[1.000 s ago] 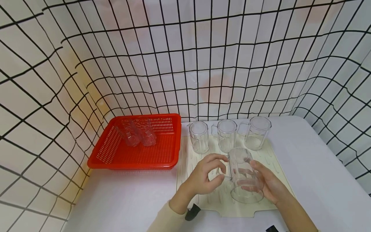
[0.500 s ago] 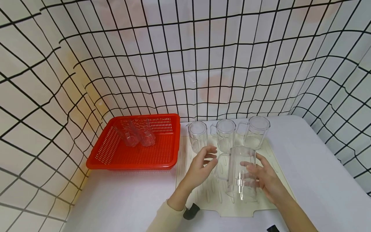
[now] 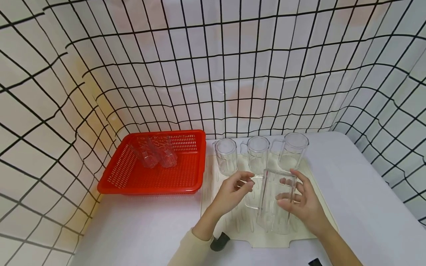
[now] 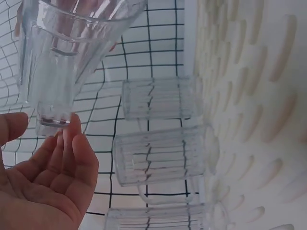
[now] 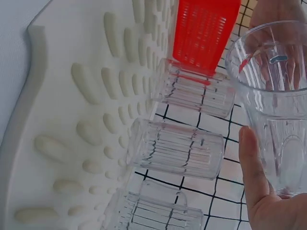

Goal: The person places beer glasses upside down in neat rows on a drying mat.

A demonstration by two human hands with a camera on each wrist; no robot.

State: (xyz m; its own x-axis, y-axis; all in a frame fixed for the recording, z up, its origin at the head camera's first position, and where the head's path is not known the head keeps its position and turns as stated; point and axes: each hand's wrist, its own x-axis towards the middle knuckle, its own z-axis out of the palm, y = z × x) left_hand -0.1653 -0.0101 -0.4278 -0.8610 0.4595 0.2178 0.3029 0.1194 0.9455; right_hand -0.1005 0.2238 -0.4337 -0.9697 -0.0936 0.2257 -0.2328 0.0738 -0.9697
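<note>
Mug (image 3: 274, 210), clear and ribbed, is tilted above the lower centre-right of the head view, its side grasped by the right hand (image 3: 307, 208), whose thumb lies on the near side while other fingers show through the transparent wall. The handle (image 3: 251, 207) of this mug points toward the left of the frame, where the left hand (image 3: 229, 192) is placed with its fingers loosely bent and not clenched (whether the fingertips actually touch the handle, I cannot tell). Below both hands, a cream tray (image 3: 269, 242) covered in raised oval bumps spreads across the lower middle of the frame, on a white table (image 3: 139, 229). Along the tray's far part, right of centre, three more clear mugs stand in a row: a left mug (image 3: 227, 159), a middle mug (image 3: 257, 157) and a right mug (image 3: 293, 152), each with its handle toward the left of the picture. A red basket (image 3: 149, 191) with perforated walls sits left of centre, just beside the tray, and two clear vessels (image 3: 166, 155) lie slanted together in its far left portion. A pale sleeve (image 3: 191, 247) covers the left forearm at the bottom edge, and black grid lines (image 3: 222, 55) cross the white backdrop throughout the upper frame.
</note>
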